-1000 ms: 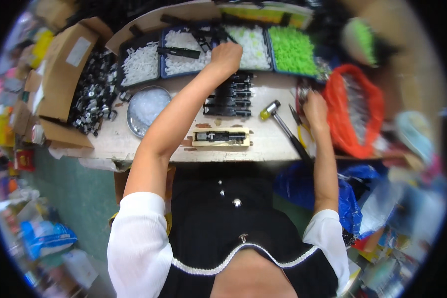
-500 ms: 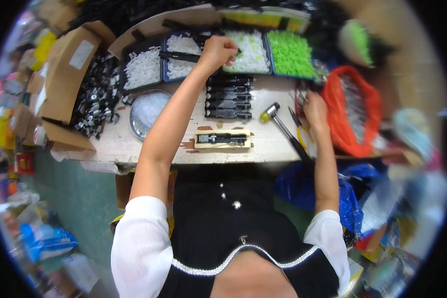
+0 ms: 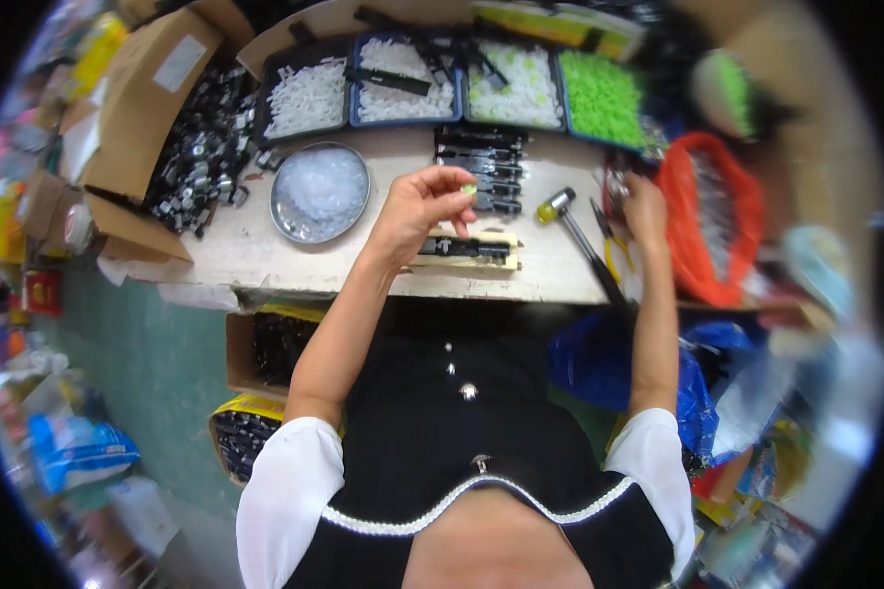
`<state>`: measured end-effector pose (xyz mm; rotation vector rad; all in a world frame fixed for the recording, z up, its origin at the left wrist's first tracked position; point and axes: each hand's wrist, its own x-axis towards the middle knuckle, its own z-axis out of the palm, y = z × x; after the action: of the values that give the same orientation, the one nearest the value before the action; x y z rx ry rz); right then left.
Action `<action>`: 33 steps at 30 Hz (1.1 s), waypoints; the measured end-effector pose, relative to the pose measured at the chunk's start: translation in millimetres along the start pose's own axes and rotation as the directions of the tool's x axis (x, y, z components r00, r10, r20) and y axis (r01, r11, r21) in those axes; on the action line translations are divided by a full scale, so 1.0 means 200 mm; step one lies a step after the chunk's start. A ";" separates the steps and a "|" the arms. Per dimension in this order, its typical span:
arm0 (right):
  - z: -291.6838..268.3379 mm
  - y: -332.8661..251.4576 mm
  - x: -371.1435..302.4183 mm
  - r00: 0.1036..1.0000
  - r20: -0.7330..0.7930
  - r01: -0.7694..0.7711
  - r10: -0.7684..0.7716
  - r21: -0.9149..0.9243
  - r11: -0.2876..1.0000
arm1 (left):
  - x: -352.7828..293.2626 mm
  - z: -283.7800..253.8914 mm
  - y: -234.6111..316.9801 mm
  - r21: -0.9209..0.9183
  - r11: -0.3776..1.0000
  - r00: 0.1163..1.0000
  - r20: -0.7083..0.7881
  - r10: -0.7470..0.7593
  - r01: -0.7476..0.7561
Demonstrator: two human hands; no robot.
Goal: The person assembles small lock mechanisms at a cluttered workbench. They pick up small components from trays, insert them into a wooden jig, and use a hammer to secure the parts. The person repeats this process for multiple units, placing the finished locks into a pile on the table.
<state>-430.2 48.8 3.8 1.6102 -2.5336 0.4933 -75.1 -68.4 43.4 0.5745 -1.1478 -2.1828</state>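
My left hand (image 3: 411, 214) is closed in a pinch on a small light-green plastic piece (image 3: 469, 189). It is held above a pale wooden holder (image 3: 502, 259) in which a long black part (image 3: 456, 247) lies; the hand hides their left end. Just beyond, several similar black parts (image 3: 504, 173) lie stacked in a row. My right hand (image 3: 645, 209) reaches down at the right of the table, fingers curled at small reddish and metallic items that I cannot make out. Beside it are yellow-handled pliers (image 3: 619, 251) and a hammer (image 3: 581, 243) with a yellow face.
Along the back stand trays of white pieces (image 3: 305, 99), mixed white-green pieces (image 3: 517, 96) and green pieces (image 3: 600, 97). Black strips lie across some trays. A round metal dish (image 3: 279, 207) sits left, near a cardboard box (image 3: 131, 131) and black-silver parts (image 3: 206, 162). An orange bag (image 3: 676, 184) stands right.
My left hand has come back from the white-green tray toward the wooden holder, with the small green piece in its fingers. My right hand stays among the items at the right.
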 end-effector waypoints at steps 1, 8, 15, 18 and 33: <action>-0.01 0.00 -0.01 0.999 0.028 -0.036 0.036 0.009 0.999 | -0.04 -0.01 -0.01 -0.001 1.000 1.000 -0.003 -0.001 0.001; -0.01 0.01 -0.03 0.999 0.016 -0.047 0.049 -0.081 0.996 | -0.21 -0.03 -0.07 -0.056 0.998 1.000 0.009 -0.004 0.004; -0.03 0.01 -0.03 0.998 -0.050 -0.039 0.049 0.190 0.981 | -0.28 -0.03 -0.08 -0.051 0.998 0.999 0.015 -0.031 0.032; -0.22 -0.39 -0.08 0.958 0.190 -0.282 0.213 0.753 0.594 | -0.29 -0.01 -0.10 -0.055 0.998 0.999 0.044 -0.017 0.019; -0.19 -1.09 -0.41 0.933 0.323 -0.340 -0.158 0.936 -0.095 | -0.31 0.11 -0.16 -0.162 0.985 0.997 0.043 0.063 -0.055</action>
<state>-202.3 46.6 66.1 1.7110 -2.2858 3.0928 -54.3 0.5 34.9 0.4149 -0.9883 -2.2234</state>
